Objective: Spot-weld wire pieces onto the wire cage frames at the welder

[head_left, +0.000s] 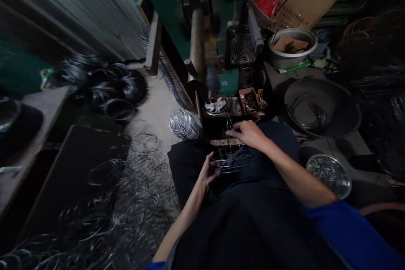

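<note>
A round wire frame [236, 165] made of thin metal rings is held above the dark-clad lap. My left hand [209, 172] grips its left rim, fingers wrapped round the rings. Over its far side is my right hand [248, 133], thumb and fingers pinched on thin upright wires [229, 128] that rise from the frame. The exact contact at the right fingertips is too small to make out.
Ahead stands a green machine [229, 82] with a metal shaft. A wire ring stack [183, 124] is left of the knees; loose rings [139, 185] cover the left floor. At right are a wide dark pan [338, 107] and a bowl of small metal parts [329, 173].
</note>
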`<state>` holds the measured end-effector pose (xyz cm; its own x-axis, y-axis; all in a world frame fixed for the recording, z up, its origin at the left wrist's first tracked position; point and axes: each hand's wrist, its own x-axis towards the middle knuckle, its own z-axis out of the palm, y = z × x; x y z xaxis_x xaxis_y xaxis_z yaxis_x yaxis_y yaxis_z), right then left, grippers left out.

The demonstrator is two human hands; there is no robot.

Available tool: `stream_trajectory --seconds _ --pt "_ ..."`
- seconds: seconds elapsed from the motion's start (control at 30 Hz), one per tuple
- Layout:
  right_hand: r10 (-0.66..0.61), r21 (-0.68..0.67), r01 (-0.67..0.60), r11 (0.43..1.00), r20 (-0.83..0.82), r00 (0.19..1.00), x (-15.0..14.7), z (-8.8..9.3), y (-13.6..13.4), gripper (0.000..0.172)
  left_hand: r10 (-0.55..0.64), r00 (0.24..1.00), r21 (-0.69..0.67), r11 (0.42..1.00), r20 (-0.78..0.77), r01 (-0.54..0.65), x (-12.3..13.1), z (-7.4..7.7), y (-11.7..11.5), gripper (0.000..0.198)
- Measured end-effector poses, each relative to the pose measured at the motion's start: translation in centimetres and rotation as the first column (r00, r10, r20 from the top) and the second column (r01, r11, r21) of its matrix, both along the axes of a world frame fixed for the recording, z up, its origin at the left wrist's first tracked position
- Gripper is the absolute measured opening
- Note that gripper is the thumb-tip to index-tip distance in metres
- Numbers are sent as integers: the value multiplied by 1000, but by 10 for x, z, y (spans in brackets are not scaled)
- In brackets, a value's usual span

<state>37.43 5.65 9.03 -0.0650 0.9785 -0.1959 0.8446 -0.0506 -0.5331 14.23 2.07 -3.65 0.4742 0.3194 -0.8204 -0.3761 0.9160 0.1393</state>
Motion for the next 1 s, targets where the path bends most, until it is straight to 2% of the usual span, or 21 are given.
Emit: stream_trajectory --seconds 0.17,0.27,0.37,0.47,0.53,0.63,0.67,0.73,0.8,0.87,0.93,1.0 --pt "-6 -15 7 1000 59 998 2 1 -3 50 21 1000 -30 999 -20 -21 3 -1 1 41" --pt "-41 -29 45 999 128 991 0 4 -5 55 59 998 -26 998 -36 -60 3 7 1 39" --pt "-80 -21 87 996 207 975 -4 8 -13 46 68 997 -9 998 -33 -68 -5 18 -2 42" --pt "-52 48 45 998 154 987 -6 9 -28 34 35 999 29 999 4 -35 -19 23 -6 60" --pt "-1 127 -8 992 73 997 -2 5 -39 32 30 999 96 995 19 -31 -24 21 -5 64" --pt "35 186 -35 982 4 999 23 -9 -60 33 -13 999 124 992 -48 19 -21 17 -2 57" --pt "0 191 1 982 -4 1000 38 -16 -70 35 -27 996 114 993 -81 36 -18 18 -3 57" --pt "-171 190 167 968 6 985 76 -33 -96 36 -51 988 84 994 -148 64 -14 19 -6 58" --pt "-456 172 437 883 92 885 120 -55 -129 32 -72 975 65 994 -211 87 -14 18 -10 58" --pt "-661 88 667 740 280 696 160 -79 -169 30 -85 963 81 991 -257 109 -16 14 -13 57" --pt "-705 28 748 663 359 611 185 -101 -208 24 -72 947 107 988 -314 110 -17 10 -14 52" --pt "-721 -47 798 601 400 566 191 -121 -241 21 -55 925 114 988 -376 105 -15 9 -15 46"
